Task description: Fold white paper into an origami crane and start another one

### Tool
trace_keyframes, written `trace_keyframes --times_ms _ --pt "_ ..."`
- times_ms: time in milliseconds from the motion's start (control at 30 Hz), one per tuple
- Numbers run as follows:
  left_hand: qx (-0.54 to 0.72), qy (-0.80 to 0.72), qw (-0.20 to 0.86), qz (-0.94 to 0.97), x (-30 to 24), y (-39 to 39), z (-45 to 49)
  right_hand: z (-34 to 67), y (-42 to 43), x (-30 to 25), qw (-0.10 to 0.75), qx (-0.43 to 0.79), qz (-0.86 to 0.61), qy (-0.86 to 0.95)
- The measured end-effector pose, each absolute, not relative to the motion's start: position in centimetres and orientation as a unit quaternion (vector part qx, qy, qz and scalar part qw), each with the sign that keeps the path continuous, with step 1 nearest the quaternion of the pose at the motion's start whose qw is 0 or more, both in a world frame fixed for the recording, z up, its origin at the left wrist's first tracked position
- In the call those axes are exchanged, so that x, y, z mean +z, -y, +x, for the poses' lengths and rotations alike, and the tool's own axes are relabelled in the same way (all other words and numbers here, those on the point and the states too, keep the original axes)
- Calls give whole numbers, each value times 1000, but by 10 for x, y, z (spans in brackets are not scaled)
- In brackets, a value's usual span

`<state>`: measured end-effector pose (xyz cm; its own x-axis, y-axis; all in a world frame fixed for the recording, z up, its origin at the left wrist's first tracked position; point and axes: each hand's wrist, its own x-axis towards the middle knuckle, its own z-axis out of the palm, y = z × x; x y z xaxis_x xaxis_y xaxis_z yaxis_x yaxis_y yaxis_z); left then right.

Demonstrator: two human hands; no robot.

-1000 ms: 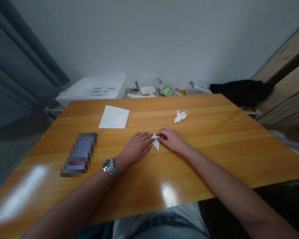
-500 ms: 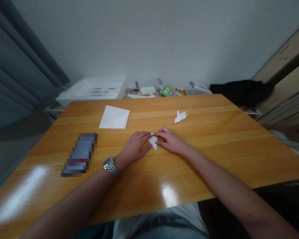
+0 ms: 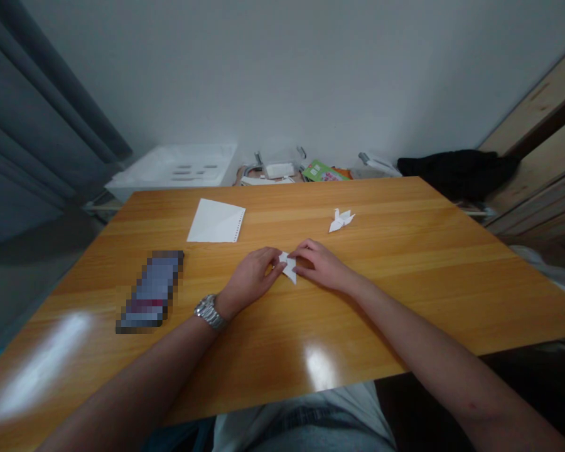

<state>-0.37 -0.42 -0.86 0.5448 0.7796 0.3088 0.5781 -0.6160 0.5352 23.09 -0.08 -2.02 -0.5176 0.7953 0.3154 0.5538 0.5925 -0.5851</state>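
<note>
A small piece of folded white paper (image 3: 290, 269) lies on the table between my hands, its pointed end toward me. My left hand (image 3: 255, 276), with a metal watch (image 3: 209, 312) on the wrist, pinches the paper's left side between thumb and fingers. From the other side my right hand (image 3: 321, 265) grips the right edge with its thumb and fingertips. Fingers cover parts of the paper's edges. Farther back to the right stands a finished white paper crane (image 3: 341, 220). A flat white sheet (image 3: 217, 221) with a perforated edge rests at the back left.
On the left of the wooden table (image 3: 405, 263) lies a pixelated phone-like device (image 3: 153, 292). Beyond the far edge are a white plastic tray (image 3: 179, 166), a green booklet (image 3: 324, 171) and a black cloth (image 3: 456, 169). A grey curtain hangs at the left.
My left fingers have drawn back slightly to the left, and the thumb has shifted up onto the folded paper. More of the paper's upper part shows. My right hand has barely moved.
</note>
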Motion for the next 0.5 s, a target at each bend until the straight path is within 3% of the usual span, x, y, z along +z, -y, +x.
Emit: trace_keyframes --times_ms 500 --pt "232 -370 118 892 -17 0 -9 230 -1 -18 314 242 -440 806"
